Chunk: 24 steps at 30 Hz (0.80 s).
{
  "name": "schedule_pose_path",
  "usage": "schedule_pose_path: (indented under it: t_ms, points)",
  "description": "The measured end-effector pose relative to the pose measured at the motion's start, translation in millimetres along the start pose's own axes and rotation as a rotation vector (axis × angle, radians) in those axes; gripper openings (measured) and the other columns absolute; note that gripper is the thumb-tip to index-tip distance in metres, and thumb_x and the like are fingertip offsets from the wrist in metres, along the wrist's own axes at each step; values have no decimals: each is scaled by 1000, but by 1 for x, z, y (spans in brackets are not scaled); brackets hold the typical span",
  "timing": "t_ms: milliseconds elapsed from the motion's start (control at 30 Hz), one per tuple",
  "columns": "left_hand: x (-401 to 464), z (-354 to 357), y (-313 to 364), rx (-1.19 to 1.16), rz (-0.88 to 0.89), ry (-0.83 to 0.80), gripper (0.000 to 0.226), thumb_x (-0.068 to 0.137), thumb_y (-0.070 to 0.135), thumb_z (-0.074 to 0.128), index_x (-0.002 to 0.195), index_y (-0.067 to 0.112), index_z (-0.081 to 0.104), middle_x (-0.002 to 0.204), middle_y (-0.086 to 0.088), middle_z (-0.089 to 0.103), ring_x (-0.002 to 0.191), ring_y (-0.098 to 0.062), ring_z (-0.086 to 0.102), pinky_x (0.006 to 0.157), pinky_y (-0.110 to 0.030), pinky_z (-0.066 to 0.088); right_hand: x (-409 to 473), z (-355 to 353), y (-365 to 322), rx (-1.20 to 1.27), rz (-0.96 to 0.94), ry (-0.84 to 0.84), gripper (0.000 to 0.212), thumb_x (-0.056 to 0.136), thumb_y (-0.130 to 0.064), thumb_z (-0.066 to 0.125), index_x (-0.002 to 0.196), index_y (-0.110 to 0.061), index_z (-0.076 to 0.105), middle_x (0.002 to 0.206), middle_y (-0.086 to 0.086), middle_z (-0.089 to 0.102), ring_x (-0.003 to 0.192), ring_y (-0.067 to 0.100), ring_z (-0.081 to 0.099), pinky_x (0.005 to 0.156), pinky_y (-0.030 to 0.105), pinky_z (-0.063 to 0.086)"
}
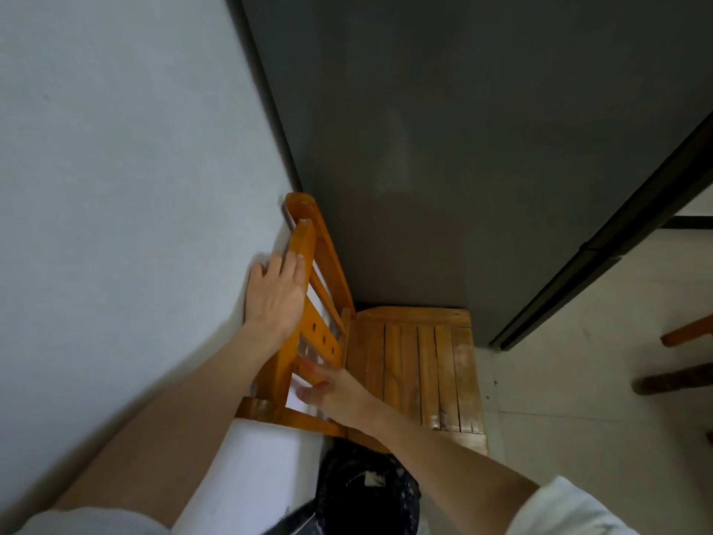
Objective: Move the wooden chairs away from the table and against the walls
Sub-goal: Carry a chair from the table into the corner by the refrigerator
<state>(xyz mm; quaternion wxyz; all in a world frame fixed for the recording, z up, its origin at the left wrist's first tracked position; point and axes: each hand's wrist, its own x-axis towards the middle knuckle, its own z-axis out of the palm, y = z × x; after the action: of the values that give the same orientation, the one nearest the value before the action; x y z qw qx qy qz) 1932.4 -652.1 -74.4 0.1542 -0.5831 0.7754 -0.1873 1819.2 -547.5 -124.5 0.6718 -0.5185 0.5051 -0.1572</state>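
Note:
An orange wooden chair with a slatted seat stands in the corner, its backrest against the pale wall on the left and its far side against a dark grey cabinet. My left hand lies on the top rail of the backrest, fingers spread over it on the wall side. My right hand holds the lower part of the backrest near the seat, fingers curled around a rail.
The dark grey cabinet or fridge fills the view ahead. The pale wall runs along the left. A light tiled floor lies to the right, where part of another wooden chair leg shows at the edge.

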Motion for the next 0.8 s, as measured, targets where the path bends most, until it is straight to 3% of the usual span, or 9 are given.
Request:
schedule_pose_path:
  t_ms: [67, 167, 267, 300, 333, 400, 500, 600, 800]
  points:
    - [-1, -1, 4, 35, -13, -8, 68, 91, 38, 49, 144, 8, 18, 150, -16, 29, 134, -35, 31, 105, -47, 34, -12, -13, 21, -56, 65, 45, 39, 96, -23, 51, 134, -14, 49, 132, 12, 57, 120, 25, 55, 98, 34, 47]
    - [-5, -1, 18, 85, -50, -78, 83, 85, 46, 57, 145, 8, 15, 154, -18, 21, 140, -36, 20, 110, -49, 27, -28, -38, 46, -105, 129, 128, 36, 99, -21, 45, 133, -10, 50, 130, 13, 59, 108, 16, 61, 84, 18, 43]
    - [-16, 3, 48, 52, -42, -120, 87, 83, 53, 55, 147, 12, 14, 156, -17, 18, 143, -37, 11, 112, -55, 17, -47, -66, 68, -124, 211, 206, 38, 100, -21, 37, 136, -11, 49, 110, 8, 66, 60, 1, 59, 60, 15, 46]
    - [-18, 3, 61, 18, -15, -126, 82, 84, 51, 55, 147, 14, 17, 156, -16, 20, 143, -36, 12, 112, -56, 14, -53, -75, 77, -121, 235, 238, 38, 101, -20, 36, 136, -12, 49, 110, 9, 66, 66, 8, 65, 64, 22, 53]
    - [-19, 2, 77, -27, 23, -136, 77, 85, 46, 55, 146, 15, 20, 155, -14, 23, 143, -35, 13, 112, -57, 14, -60, -86, 86, -118, 256, 268, 38, 101, -18, 35, 135, -12, 49, 116, 10, 65, 86, 20, 69, 77, 32, 55]
    - [-19, -5, 111, -165, 85, -166, 66, 88, 33, 53, 145, 15, 25, 153, -13, 28, 142, -32, 19, 112, -56, 15, -74, -108, 102, -122, 291, 322, 37, 100, -15, 35, 134, -12, 50, 127, 10, 60, 107, 31, 62, 85, 33, 52]
    - [-17, -27, 176, -375, 196, -211, 55, 90, 25, 48, 141, 14, 31, 150, -11, 32, 138, -29, 28, 111, -52, 22, -102, -148, 134, -127, 322, 437, 37, 99, -12, 35, 130, -11, 54, 130, 10, 58, 92, 17, 63, 56, 7, 44]
    - [-6, -57, 239, -518, 269, -244, 48, 93, 26, 44, 138, 14, 37, 144, -10, 39, 132, -28, 36, 107, -45, 30, -135, -196, 160, -100, 330, 544, 36, 96, -6, 36, 123, -8, 60, 129, 14, 59, 105, 22, 58, 73, 16, 40]
    - [14, -119, 378, -723, 343, -364, 42, 95, 24, 43, 135, 13, 45, 140, -9, 45, 127, -26, 42, 100, -41, 42, -221, -306, 214, -31, 357, 770, 35, 91, -2, 40, 115, -4, 65, 121, 19, 65, 113, 34, 57, 87, 29, 43]
